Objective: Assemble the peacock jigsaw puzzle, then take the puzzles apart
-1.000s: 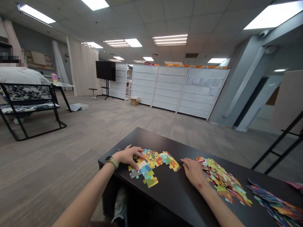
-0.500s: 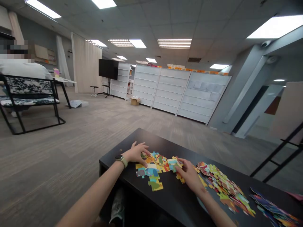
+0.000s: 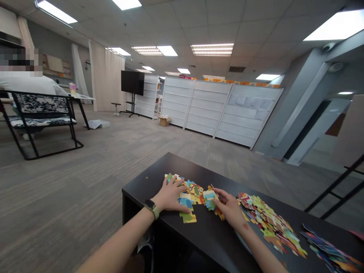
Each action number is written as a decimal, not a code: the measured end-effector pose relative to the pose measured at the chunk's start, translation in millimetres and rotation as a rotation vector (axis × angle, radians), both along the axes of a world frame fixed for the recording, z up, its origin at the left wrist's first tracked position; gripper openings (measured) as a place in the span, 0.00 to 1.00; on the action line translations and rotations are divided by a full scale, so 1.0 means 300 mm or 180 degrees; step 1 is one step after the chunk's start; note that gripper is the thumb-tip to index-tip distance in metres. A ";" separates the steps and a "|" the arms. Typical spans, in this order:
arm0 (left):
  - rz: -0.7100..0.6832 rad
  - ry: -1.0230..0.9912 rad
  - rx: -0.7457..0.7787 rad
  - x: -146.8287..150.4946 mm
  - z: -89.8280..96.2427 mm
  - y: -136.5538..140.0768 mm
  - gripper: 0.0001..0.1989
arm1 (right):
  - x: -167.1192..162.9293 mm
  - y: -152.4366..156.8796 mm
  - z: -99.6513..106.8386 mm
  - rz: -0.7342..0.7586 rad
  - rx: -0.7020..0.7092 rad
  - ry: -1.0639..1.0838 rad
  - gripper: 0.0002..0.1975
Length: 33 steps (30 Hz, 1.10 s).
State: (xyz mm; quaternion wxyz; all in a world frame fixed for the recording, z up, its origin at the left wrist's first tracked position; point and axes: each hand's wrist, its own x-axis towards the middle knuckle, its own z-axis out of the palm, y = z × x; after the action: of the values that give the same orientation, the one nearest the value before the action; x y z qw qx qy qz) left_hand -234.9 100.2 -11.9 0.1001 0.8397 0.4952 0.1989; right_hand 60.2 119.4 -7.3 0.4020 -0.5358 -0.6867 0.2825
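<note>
My left hand (image 3: 170, 195), with a watch on its wrist, lies with fingers spread over the left part of a joined patch of jigsaw puzzle (image 3: 196, 190), covering some of its pieces. Thumb and fingers of my right hand (image 3: 229, 206) close on a puzzle piece (image 3: 209, 198) in light blue, cream and green, at the right end of that patch. Other yellow and orange pieces sit partly hidden under and behind this hand. To its right is a heap of loose puzzle pieces (image 3: 269, 218).
The black table (image 3: 196, 239) carries everything; its left edge is near my left wrist. Dark blue picture pieces (image 3: 327, 244) lie at the right end. Beyond are a person in white (image 3: 31, 83) on a chair (image 3: 45, 113), a screen (image 3: 132, 82) and white shelving (image 3: 207, 108).
My left hand has shifted down and flattened over the left of the joined patch, fingers wider apart. My right hand stays near the same place, still with the piece.
</note>
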 end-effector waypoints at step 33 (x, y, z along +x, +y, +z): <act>-0.0121 -0.0289 0.0162 0.091 0.018 -0.101 0.24 | -0.023 -0.005 -0.046 0.0050 0.0127 0.0194 0.28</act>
State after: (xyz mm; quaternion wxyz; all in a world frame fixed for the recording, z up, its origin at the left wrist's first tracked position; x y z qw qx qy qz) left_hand -207.6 70.0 -6.4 0.1049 0.8414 0.4689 0.2474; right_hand 53.4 118.1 -20.9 0.4311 -0.5134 -0.6838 0.2881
